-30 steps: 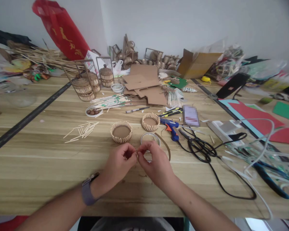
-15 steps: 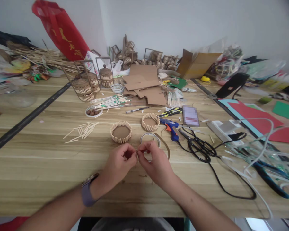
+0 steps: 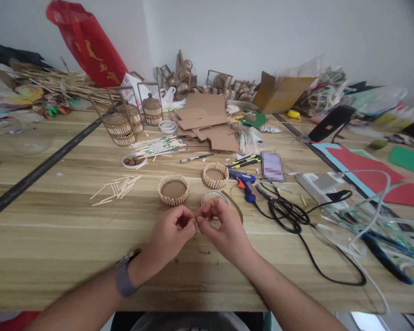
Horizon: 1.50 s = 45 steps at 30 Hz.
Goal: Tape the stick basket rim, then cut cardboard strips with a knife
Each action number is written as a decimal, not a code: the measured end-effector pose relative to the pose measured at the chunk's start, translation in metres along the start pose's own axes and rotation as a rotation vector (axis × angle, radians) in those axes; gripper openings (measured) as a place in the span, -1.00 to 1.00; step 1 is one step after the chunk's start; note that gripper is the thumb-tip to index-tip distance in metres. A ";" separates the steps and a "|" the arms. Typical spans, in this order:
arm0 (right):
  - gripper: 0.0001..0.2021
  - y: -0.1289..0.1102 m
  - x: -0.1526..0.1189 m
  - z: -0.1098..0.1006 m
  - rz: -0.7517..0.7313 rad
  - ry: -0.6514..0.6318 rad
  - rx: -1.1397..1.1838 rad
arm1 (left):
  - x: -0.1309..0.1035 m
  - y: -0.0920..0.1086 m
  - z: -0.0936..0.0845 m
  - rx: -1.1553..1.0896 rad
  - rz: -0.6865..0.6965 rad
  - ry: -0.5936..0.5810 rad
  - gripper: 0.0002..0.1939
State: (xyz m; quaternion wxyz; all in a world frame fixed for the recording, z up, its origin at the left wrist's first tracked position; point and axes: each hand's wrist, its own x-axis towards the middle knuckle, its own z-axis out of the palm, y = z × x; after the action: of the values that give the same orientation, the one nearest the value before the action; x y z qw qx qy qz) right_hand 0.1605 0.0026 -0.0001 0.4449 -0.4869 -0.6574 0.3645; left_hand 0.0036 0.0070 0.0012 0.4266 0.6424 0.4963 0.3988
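Observation:
My left hand [image 3: 175,231] and my right hand [image 3: 224,228] meet fingertip to fingertip above the front of the table. Both are closed in a pinch on something too small to make out. Just beyond them stands a round stick-walled basket [image 3: 173,189] with a brown cardboard base, and a second such basket [image 3: 215,175] sits farther back to the right. Partly behind my right hand lie a white ring [image 3: 215,194] and a curved brown cardboard strip [image 3: 237,207]. Short wooden sticks [image 3: 119,187] are scattered on the left.
On the right are a blue glue gun [image 3: 244,184], black scissors [image 3: 283,209] with a cable, and a white power strip [image 3: 317,188]. Cardboard sheets [image 3: 203,110] and finished lanterns [image 3: 119,126] stand behind. A dish of brown balls [image 3: 134,160] is at left.
My right hand's fingers have shifted and spread slightly. My left hand stays almost in place, and the things on the table have not moved.

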 end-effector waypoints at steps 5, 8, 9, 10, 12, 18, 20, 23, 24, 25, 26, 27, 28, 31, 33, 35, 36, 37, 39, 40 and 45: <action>-0.88 0.002 -0.001 0.002 -0.002 0.056 -0.035 | 0.001 -0.002 0.001 0.018 0.004 -0.011 -0.86; -0.87 0.001 -0.001 0.002 -0.024 0.084 -0.043 | 0.001 -0.003 0.002 0.011 0.017 -0.020 -0.87; -0.86 0.001 -0.001 0.002 -0.033 0.098 -0.041 | 0.001 -0.004 0.002 0.000 0.021 -0.020 -0.87; -0.86 0.001 -0.001 0.002 -0.039 0.110 -0.039 | 0.001 -0.003 0.002 -0.015 0.024 -0.017 -0.88; -0.85 0.001 0.000 0.001 -0.037 0.136 -0.036 | 0.001 -0.003 0.001 -0.055 0.018 0.002 -0.89; -0.84 0.011 0.012 -0.011 0.025 0.224 0.012 | 0.002 0.000 -0.006 -0.230 -0.063 0.087 -0.88; -0.84 0.016 0.019 -0.021 0.034 0.278 -0.007 | 0.005 0.001 -0.008 -0.303 -0.063 0.130 -0.88; -0.85 0.025 0.029 -0.040 0.047 0.402 -0.085 | 0.009 0.001 -0.011 -0.434 -0.089 0.173 -0.87; -0.86 0.027 0.032 -0.047 0.042 0.447 -0.135 | 0.011 0.001 -0.011 -0.472 -0.106 0.179 -0.86; -0.87 0.030 0.035 -0.052 0.019 0.483 -0.205 | 0.012 0.002 -0.011 -0.503 -0.126 0.181 -0.86; -0.88 0.032 0.037 -0.057 -0.019 0.509 -0.285 | 0.013 0.002 -0.011 -0.530 -0.144 0.182 -0.85; -0.88 0.033 0.038 -0.061 -0.064 0.524 -0.360 | 0.014 0.003 -0.010 -0.550 -0.160 0.181 -0.85; -0.87 0.035 0.038 -0.064 -0.109 0.519 -0.421 | 0.015 0.003 -0.010 -0.566 -0.174 0.179 -0.85; -0.83 0.037 0.037 -0.064 -0.156 0.442 -0.487 | 0.016 0.005 -0.009 -0.594 -0.203 0.189 -0.84; -0.83 0.037 0.036 -0.060 -0.135 0.400 -0.501 | 0.016 0.005 -0.009 -0.603 -0.213 0.196 -0.84; -0.83 0.036 0.035 -0.056 -0.119 0.392 -0.538 | 0.017 0.005 -0.009 -0.610 -0.217 0.201 -0.83; -0.83 0.035 0.034 -0.055 -0.120 0.388 -0.556 | 0.017 0.005 -0.009 -0.613 -0.219 0.202 -0.83; -0.82 0.033 0.033 -0.053 -0.126 0.376 -0.566 | 0.017 0.005 -0.009 -0.616 -0.220 0.202 -0.83; -0.82 0.027 0.032 -0.051 -0.149 0.317 -0.527 | 0.018 0.005 -0.009 -0.619 -0.223 0.206 -0.83; -0.83 0.023 0.031 -0.049 -0.160 0.260 -0.476 | 0.018 0.004 -0.009 -0.619 -0.225 0.208 -0.83; -0.84 0.004 0.023 -0.037 -0.095 -0.134 -0.206 | 0.018 0.002 -0.011 -0.618 -0.242 0.219 -0.81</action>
State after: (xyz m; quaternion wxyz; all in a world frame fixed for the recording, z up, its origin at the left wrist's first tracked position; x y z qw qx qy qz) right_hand 0.1932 0.0270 0.0142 0.3647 -0.4728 -0.7418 0.3053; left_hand -0.0024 0.0260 0.0084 0.5892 0.3728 0.4675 0.5433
